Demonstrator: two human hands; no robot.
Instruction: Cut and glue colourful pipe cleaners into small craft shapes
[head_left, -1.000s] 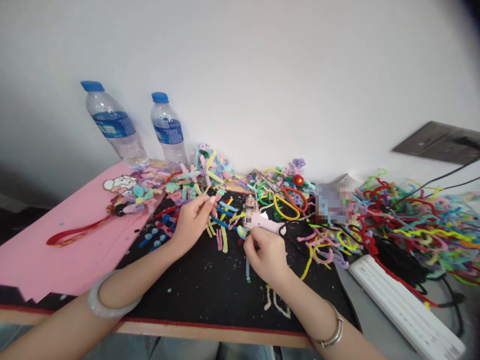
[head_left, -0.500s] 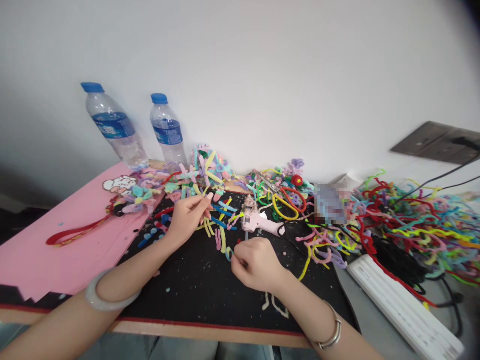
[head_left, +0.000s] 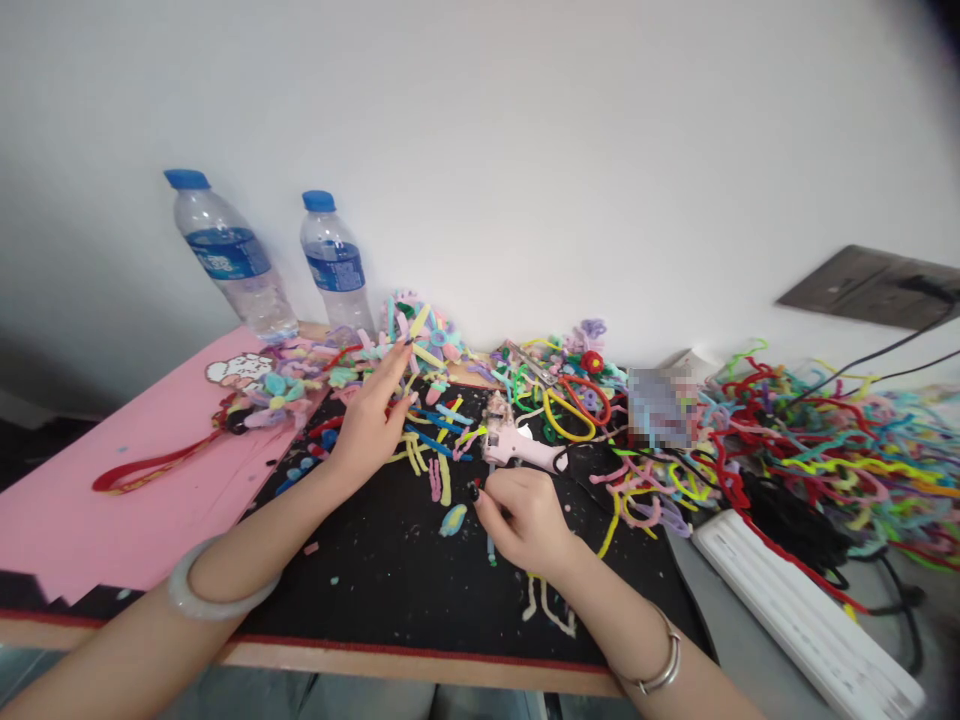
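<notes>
My left hand (head_left: 375,420) hovers at the near side of the pipe-cleaner pile, fingers stretched out and thumb apart, with nothing in it. Under and beside it lie blue pipe-cleaner pieces (head_left: 442,447) and yellow ones. My right hand (head_left: 525,522) rests over the black mat with its fingers curled; whether anything is inside them is hidden. Just left of its thumb lies a small blue and yellow fuzzy piece (head_left: 453,520). A thin bluish strip (head_left: 492,550) shows below that thumb. Beyond the right hand lies a pale pink glue gun (head_left: 517,445), handle pointing right.
Two water bottles (head_left: 231,255) stand at the back left by the wall. A pink sheet (head_left: 150,480) with a red strap (head_left: 124,478) covers the left side. Tangled pipe cleaners (head_left: 847,440), a white power strip (head_left: 802,610) and black cords lie at right.
My left hand's fingers have gone from a pinch to stretched out. My right thumb has moved away from the blue and yellow piece, which now lies in plain view on the mat.
</notes>
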